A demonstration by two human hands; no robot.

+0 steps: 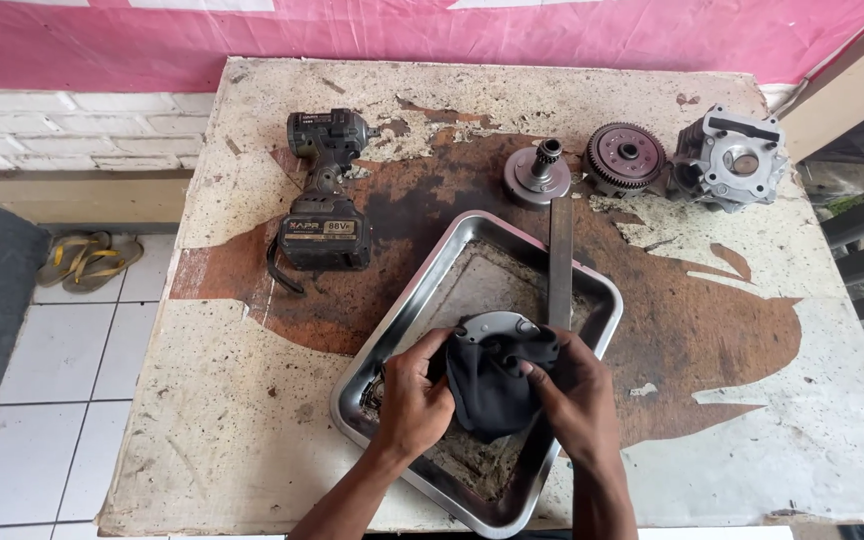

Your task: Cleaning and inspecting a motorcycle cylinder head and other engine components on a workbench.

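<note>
Both my hands are over a dirty steel tray [422,285] at the table's near edge. My left hand [410,400] grips the left side of a round grey metal part [495,325], which shows above a dark cloth [490,395]. My right hand [577,395] presses the cloth against that part from the right. The cloth hides most of the part. A flat metal bar [560,255] leans across the tray's far right rim, just beyond my right hand.
On the worn, stained table [252,400] lie a black cordless impact wrench [324,195] at the far left, a small hub with a gear shaft [538,175], a toothed clutch gear [626,155] and an engine cylinder block [732,160]. Yellow sandals [87,260] lie on the tiled floor at the left.
</note>
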